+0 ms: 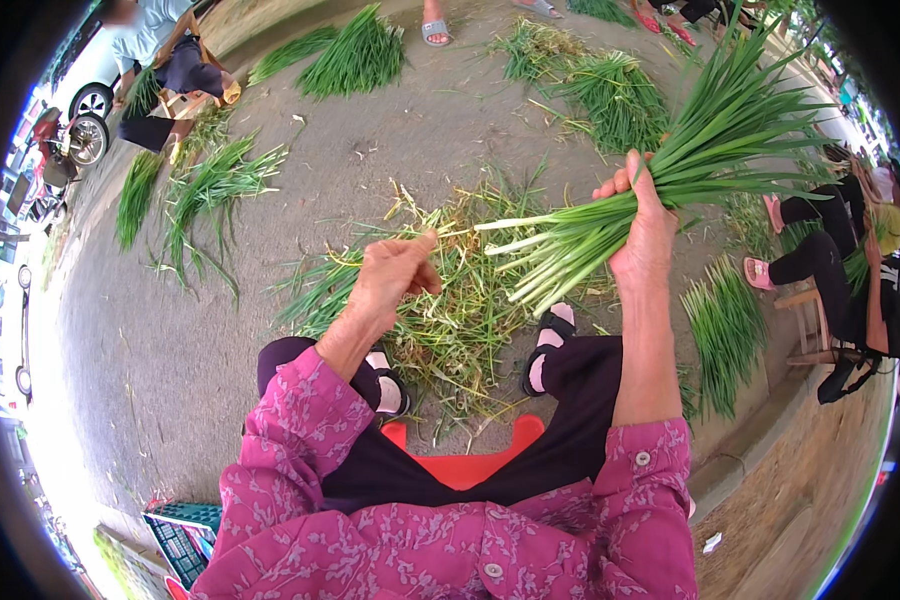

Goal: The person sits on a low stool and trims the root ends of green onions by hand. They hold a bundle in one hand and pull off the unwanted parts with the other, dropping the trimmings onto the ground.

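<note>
A thick bunch of long green stalks with white ends, looking like garlic chives, is gripped in my right hand. Its white ends point left, its leaves up and right. My left hand is just left of those ends, thumb and forefinger pinched at a thin pale strand; whether the strand is held cannot be told for certain. Below both hands a loose heap of yellowed and green trimmings lies on the pavement between my feet.
Chive piles lie at upper left, left, upper right and right. People sit at the upper left and right. A red plastic stool is under me; a dark green crate stands at lower left.
</note>
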Available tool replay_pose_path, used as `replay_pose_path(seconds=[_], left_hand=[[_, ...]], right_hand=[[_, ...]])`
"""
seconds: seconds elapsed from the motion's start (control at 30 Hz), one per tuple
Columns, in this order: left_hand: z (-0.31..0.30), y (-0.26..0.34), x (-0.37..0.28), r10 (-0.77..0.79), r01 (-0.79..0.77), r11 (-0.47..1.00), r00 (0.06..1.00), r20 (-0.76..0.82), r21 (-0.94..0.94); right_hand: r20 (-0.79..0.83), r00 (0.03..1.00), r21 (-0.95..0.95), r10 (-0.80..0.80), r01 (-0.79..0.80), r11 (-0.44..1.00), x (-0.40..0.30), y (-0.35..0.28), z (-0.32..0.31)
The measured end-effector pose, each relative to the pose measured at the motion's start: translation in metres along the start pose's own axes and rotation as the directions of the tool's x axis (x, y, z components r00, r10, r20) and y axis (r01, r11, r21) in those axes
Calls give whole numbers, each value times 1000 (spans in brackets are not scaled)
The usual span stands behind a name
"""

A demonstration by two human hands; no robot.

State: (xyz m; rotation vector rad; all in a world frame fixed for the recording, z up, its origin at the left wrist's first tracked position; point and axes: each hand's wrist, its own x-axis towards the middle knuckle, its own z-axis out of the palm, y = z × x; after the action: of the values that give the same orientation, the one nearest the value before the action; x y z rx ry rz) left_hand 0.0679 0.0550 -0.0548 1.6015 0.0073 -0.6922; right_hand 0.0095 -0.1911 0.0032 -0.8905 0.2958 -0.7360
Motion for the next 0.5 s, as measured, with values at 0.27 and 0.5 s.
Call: replay_pose_path(seconds=[0.27, 0.5], left_hand=[[39, 17, -30, 693, -621, 619, 720, 38, 480], [64, 6, -34, 742, -792, 468, 593, 314, 391]], right_hand=[[-56, 995, -25, 76, -78, 997, -1, 2, 5], [-9, 994, -45, 113, -113, 993, -9, 14, 21]])
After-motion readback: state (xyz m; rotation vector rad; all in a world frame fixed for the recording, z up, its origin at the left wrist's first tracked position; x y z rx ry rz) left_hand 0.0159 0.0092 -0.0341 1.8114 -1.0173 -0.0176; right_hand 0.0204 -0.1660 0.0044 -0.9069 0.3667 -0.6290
